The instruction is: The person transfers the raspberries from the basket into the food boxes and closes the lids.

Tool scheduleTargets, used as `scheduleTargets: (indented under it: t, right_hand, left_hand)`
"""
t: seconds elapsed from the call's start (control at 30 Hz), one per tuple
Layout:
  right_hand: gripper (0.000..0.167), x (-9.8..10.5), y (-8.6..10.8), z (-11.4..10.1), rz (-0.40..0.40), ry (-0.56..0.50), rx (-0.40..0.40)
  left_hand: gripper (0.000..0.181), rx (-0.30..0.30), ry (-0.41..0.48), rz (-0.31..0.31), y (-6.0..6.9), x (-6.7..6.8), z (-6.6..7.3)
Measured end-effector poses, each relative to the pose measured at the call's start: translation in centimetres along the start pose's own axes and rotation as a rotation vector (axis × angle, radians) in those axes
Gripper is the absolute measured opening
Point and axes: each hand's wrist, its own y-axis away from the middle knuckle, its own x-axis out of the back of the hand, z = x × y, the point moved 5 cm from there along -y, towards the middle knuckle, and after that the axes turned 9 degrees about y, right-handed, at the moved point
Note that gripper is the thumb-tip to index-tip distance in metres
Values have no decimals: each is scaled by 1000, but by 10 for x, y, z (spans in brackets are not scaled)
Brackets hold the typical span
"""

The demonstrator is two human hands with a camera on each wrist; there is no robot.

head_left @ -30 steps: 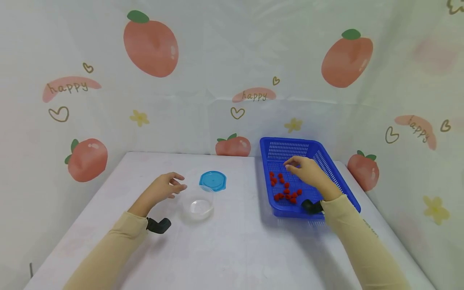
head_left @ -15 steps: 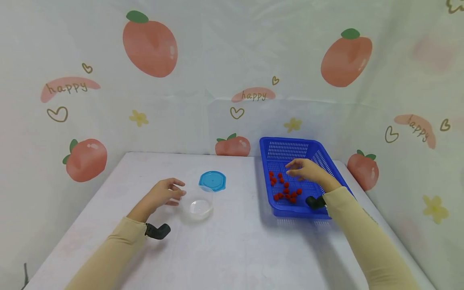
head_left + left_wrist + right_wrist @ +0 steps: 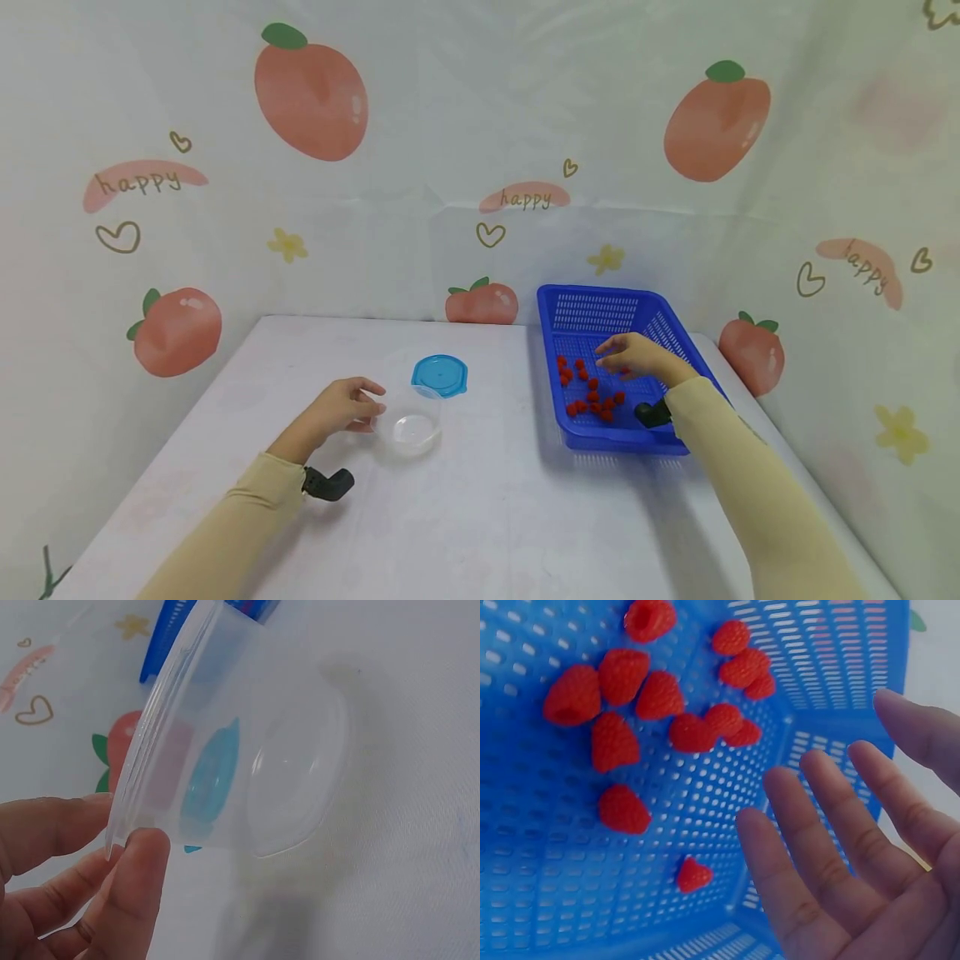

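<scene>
At the left of the table stands a clear round plastic container point(image 3: 411, 423), upright and lidless. My left hand point(image 3: 347, 408) is at its left rim; in the left wrist view the thumb point(image 3: 142, 862) and fingers pinch that rim from either side. A blue lid point(image 3: 439, 375) lies flat just behind the container. My right hand point(image 3: 637, 356) hovers over the blue plastic basket point(image 3: 622, 439), fingers spread and nothing in them. Several red raspberries point(image 3: 622, 675) lie scattered on the basket floor, below and to the left of that hand.
A white cloth covers the table point(image 3: 480, 525). Behind it hangs a white backdrop point(image 3: 420, 100) with printed fruit. The basket's raised slotted walls surround the raspberries, and its back stands close to the backdrop.
My left hand has moved down and slightly right onto the container's rim. My right hand has shifted slightly down and right above the basket. The container, lid and raspberries stay in place.
</scene>
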Motion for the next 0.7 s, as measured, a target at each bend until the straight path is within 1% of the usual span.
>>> scheduleTargets:
  t: [0.17,0.33,0.5,0.63,0.7]
  right_hand:
    - [45,-1,-3,5,-9,-25,-28]
    - [45,-3,-5,9,-33,-24,-70]
    - [44,-7,-8,14,-51,24,-104]
    - [43,-9,-8,23,-57,76,-148]
    - [42,-10,-6,25,-72,88,-171]
  left_hand:
    - [41,0,1,-5,2,0,2]
    - [42,-8,10,-17,4,0,3]
    - [41,-4,21,-15,4,0,2]
    - [42,-3,16,-15,3,0,2]
    - [42,-2,20,-16,3,0,1]
